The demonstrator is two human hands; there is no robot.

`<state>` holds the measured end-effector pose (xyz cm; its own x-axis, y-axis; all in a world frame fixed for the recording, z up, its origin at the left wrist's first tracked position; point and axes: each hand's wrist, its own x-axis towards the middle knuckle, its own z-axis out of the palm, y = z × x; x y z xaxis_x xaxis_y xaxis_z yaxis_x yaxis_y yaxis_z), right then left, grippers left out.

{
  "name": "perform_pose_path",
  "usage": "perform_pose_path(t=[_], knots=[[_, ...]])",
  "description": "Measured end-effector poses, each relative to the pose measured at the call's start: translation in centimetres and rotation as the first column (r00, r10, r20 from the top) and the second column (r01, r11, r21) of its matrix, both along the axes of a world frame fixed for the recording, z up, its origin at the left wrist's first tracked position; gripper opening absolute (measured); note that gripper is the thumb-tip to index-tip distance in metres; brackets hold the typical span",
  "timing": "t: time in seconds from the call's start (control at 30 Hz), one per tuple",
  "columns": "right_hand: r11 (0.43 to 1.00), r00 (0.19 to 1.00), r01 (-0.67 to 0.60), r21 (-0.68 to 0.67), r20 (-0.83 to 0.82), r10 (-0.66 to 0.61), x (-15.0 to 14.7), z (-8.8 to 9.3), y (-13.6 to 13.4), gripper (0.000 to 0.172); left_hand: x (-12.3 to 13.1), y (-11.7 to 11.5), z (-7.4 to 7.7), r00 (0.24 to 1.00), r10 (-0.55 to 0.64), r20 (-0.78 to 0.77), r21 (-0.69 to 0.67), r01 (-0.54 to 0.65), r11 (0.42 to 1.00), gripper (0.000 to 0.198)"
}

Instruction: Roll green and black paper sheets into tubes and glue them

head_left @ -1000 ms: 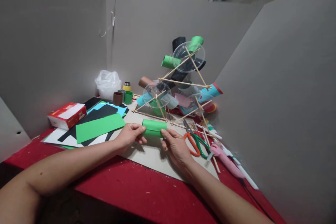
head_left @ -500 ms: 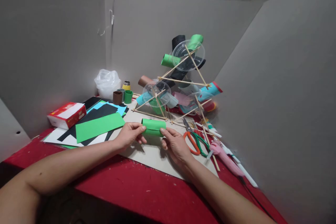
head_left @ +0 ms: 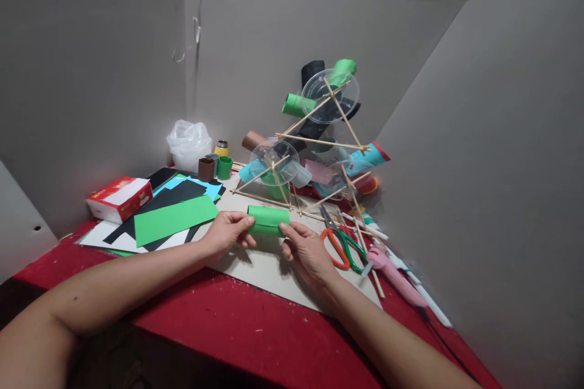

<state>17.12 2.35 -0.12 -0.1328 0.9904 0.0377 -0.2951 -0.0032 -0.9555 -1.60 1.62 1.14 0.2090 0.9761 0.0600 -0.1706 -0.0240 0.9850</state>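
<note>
Red tabletop [head_left: 228, 316] extends below the left hand [head_left: 229, 232] and right hand [head_left: 305, 249], which grip opposite ends of the green tube [head_left: 269, 220] between them, with scissors [head_left: 336, 232] right of the right hand, green sheet [head_left: 176, 219] left of the left hand, and stick frame [head_left: 319, 141] beyond both.

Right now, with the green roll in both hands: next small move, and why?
Probably slide the right hand inward along the green roll to press its seam: the left hand pinches the opposite end, and no finger covers the seam's middle.
</note>
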Motion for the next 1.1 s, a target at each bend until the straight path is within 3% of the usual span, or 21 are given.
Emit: perform_pose_path(t=[0.27,0.53,0.83,1.1], knots=[[1.0,1.0,-0.001,0.009,0.0,0.001,-0.1,0.2,-0.2,0.029,0.0,0.0,0.0,0.999,-0.016,0.028,-0.003,0.016,1.0,0.045],[0.997,0.999,0.039,0.07,0.011,-0.04,0.5,0.4,0.3,0.029,0.2,-0.1,-0.4,0.994,-0.107,0.022,-0.037,0.107,0.994,0.045],[0.967,0.976,0.015,0.255,0.207,-0.069,1.8,2.4,0.3,0.028,-0.1,-0.4,0.1,0.981,-0.192,-0.008,-0.091,0.191,0.977,0.043],[0.873,0.856,-0.016,0.488,0.459,-0.24,3.9,3.8,0.7,0.026,-0.5,0.6,-0.3,0.998,-0.043,-0.036,-0.065,0.041,0.997,0.033]])
